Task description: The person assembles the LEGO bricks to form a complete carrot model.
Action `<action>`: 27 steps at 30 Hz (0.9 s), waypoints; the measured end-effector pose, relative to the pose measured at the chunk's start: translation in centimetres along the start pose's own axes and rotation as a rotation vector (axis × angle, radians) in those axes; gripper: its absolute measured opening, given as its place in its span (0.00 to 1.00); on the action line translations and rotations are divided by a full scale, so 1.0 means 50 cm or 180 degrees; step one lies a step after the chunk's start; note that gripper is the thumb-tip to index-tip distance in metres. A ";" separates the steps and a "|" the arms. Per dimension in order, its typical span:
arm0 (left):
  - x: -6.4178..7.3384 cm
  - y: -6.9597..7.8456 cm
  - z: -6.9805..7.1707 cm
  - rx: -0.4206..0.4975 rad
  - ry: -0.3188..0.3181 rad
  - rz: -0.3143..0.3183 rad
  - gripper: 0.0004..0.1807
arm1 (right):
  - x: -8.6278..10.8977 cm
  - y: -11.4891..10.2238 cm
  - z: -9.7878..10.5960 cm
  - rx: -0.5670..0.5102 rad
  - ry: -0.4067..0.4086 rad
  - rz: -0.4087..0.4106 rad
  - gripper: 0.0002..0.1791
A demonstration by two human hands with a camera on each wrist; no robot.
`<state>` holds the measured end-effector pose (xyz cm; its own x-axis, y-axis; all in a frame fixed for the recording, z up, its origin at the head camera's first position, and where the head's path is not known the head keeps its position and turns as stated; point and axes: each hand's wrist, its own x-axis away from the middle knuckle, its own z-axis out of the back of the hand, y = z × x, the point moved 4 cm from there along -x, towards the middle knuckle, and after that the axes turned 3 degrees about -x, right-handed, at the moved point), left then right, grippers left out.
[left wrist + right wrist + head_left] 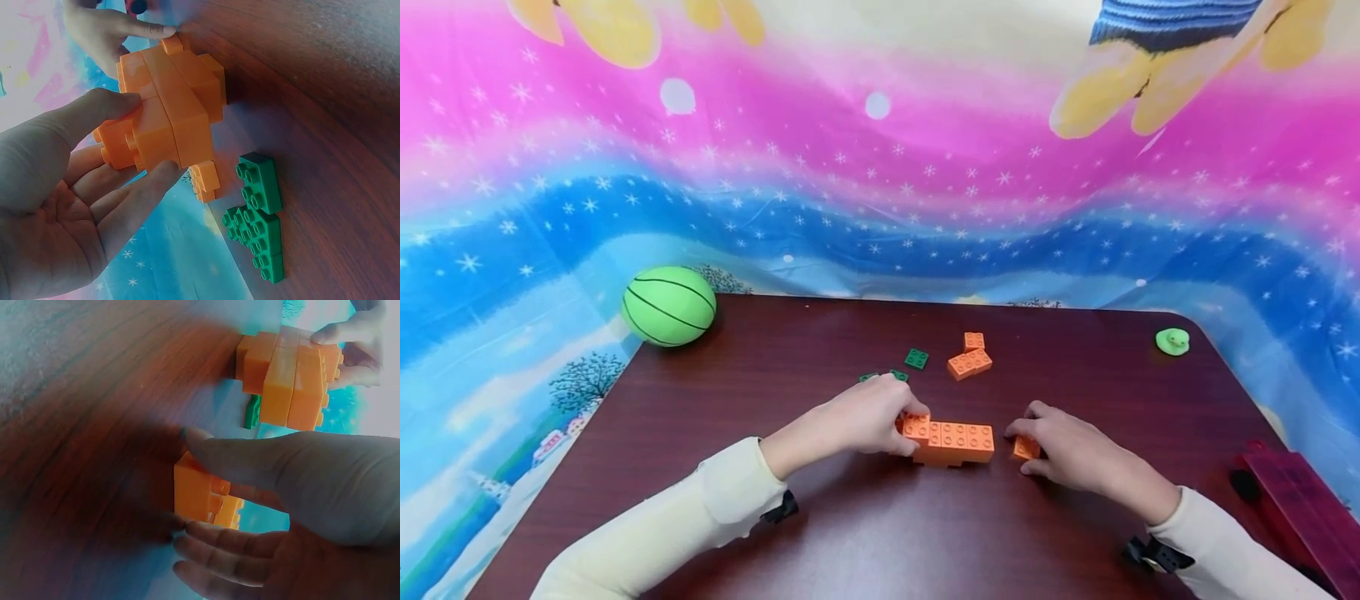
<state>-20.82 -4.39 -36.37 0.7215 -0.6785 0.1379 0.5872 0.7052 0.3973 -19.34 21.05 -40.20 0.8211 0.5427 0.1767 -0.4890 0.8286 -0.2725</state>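
My left hand (pixel 865 417) grips the left end of an assembly of orange toy building bricks (pixel 962 442), stacked in layers with studs on top. Seen from the left wrist, the thumb presses one side of that assembly (pixel 181 119) and fingertips touch the other. To its right, a short gap away, my right hand (pixel 1075 450) pinches a small orange brick (pixel 1026 450) low at the table. In the right wrist view the thumb lies on one side of this brick (pixel 192 487) and a finger on the opposite side.
Loose orange bricks (pixel 970 364) and a green brick (pixel 916 358) lie behind the assembly; more green bricks (pixel 262 231) are partly hidden by the left hand. A green ball (pixel 670 306), a green rubber duck (pixel 1172 341) and a red toy vehicle (pixel 1300 508) stand toward the table's edges.
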 end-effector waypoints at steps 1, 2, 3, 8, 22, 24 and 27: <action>0.000 0.000 0.000 0.0005 0.0001 -0.0006 0.23 | -0.002 0.000 -0.001 -0.0007 0.0046 0.0014 0.22; 0.000 0.000 -0.001 0.0011 -0.0001 -0.0007 0.23 | -0.003 0.000 -0.001 -0.0026 0.0078 0.0021 0.21; 0.000 0.000 -0.001 0.0012 0.0001 -0.0007 0.23 | -0.005 0.001 -0.001 -0.0047 0.0096 0.0018 0.20; -0.002 0.000 -0.001 -0.0018 0.0024 -0.0023 0.23 | -0.015 0.007 0.008 -0.0198 0.0209 -0.0032 0.19; -0.002 0.002 0.002 -0.0100 0.0030 0.0004 0.21 | -0.003 -0.033 0.091 -0.0269 0.1191 0.0619 0.21; -0.002 0.003 0.002 -0.0101 0.0027 -0.0001 0.21 | -0.001 -0.042 0.097 -0.0300 0.1345 0.0761 0.22; -0.002 0.003 0.003 -0.0084 0.0020 -0.0001 0.21 | -0.001 -0.055 0.101 -0.0480 0.1460 0.0889 0.21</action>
<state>-20.87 -4.23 -36.17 0.7236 -0.6774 0.1320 0.5968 0.7103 0.3732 -19.53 19.45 -34.67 0.7268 0.5956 -0.3421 -0.6866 0.6147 -0.3884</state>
